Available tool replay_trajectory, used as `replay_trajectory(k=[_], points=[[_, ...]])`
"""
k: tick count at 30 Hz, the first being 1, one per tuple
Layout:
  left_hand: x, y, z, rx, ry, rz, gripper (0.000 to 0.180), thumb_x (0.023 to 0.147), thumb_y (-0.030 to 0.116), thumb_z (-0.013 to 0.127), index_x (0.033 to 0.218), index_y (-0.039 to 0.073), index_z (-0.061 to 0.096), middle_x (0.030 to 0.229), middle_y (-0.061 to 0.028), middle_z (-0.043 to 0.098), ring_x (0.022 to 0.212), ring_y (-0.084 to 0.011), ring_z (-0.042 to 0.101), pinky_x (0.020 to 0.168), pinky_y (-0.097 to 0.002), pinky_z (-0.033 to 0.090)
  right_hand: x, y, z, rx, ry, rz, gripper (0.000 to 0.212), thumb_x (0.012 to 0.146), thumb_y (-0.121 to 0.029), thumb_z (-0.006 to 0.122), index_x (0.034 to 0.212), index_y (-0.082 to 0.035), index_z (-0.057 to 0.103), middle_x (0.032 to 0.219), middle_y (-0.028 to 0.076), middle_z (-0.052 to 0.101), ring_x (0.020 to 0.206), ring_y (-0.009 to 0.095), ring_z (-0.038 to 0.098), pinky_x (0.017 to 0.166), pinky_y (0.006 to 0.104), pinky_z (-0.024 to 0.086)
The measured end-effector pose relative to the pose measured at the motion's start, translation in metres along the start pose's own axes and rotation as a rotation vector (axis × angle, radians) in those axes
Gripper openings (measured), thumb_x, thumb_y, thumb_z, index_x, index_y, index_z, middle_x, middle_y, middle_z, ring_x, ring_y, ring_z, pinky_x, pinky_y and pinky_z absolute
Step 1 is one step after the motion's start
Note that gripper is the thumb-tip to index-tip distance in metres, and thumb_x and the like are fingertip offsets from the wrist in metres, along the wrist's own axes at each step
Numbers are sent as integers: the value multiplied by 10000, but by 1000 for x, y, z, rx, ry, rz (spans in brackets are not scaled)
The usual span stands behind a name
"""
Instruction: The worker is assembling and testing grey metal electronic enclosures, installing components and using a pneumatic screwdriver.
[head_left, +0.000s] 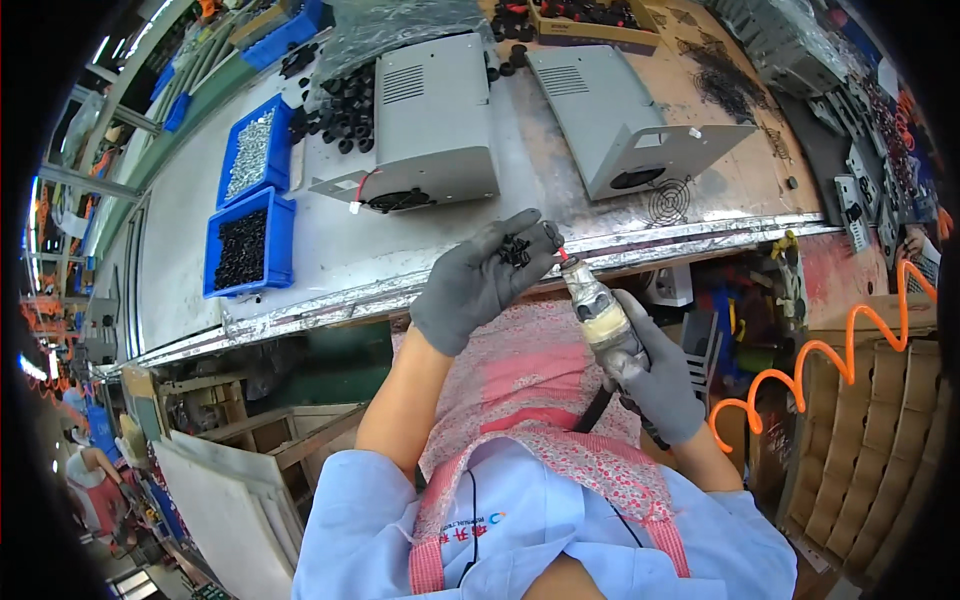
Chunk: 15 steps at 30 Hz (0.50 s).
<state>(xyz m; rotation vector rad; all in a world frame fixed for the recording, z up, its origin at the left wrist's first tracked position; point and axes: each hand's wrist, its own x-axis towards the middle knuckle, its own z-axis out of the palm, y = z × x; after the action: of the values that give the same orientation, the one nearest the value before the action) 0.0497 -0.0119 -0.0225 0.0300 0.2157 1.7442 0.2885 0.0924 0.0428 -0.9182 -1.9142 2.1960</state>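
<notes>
My left hand (468, 287), in a grey glove, is turned palm up with its fingers curled around several small black screws (515, 252). Its fingertips meet the red tip of a power screwdriver (603, 318), or come very close to it. A gloved right hand (660, 378), mine, is wrapped around the worn body of that screwdriver, which points up and to the left. Beyond my hands a grey metal housing (436, 115) stands on the bench, with a vent grille, a black fan and a red wire. A second grey housing (590, 100) stands to its right.
Left on the bench are a blue bin (283, 245) of black screws and another blue bin (232, 150) of silver parts. Black caps (350, 110) lie loose beside the housing. A round wire guard (669, 202) rests near the bench edge. An orange coiled hose (850, 350) hangs at right.
</notes>
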Motion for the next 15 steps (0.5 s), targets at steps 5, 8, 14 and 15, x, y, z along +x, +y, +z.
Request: replay_trajectory(k=[5,8,14,15], points=[[11,-8,8,275,171,-30,362,966,202,508,1238,-36,480,1067,-145,606,853,-210,631,642,-276,553,-6,-2,-8,-36,-4,33,692,838,-17,531,1481,-58,280,1164,79,561,930,97,538,830,241,458],[15,-7,-8,326,145,-50,366,931,315,583,1136,15,532,805,-33,607,571,-103,524,435,-199,403,-8,-11,-8,38,-26,163,693,829,-31,541,1477,-74,295,1100,68,571,898,97,532,810,249,463],[21,-14,6,376,210,-25,458,822,451,691,988,42,569,617,20,506,398,-61,354,355,-181,276,0,1,-9,-14,-40,72,660,836,-99,564,1452,-66,329,1072,75,574,889,100,535,808,252,466],[22,-15,9,399,227,-17,465,818,457,692,980,39,570,609,22,502,397,-60,351,355,-182,276,2,4,-10,-29,-38,38,660,837,-115,569,1450,-64,331,1068,77,575,884,100,538,802,251,468]])
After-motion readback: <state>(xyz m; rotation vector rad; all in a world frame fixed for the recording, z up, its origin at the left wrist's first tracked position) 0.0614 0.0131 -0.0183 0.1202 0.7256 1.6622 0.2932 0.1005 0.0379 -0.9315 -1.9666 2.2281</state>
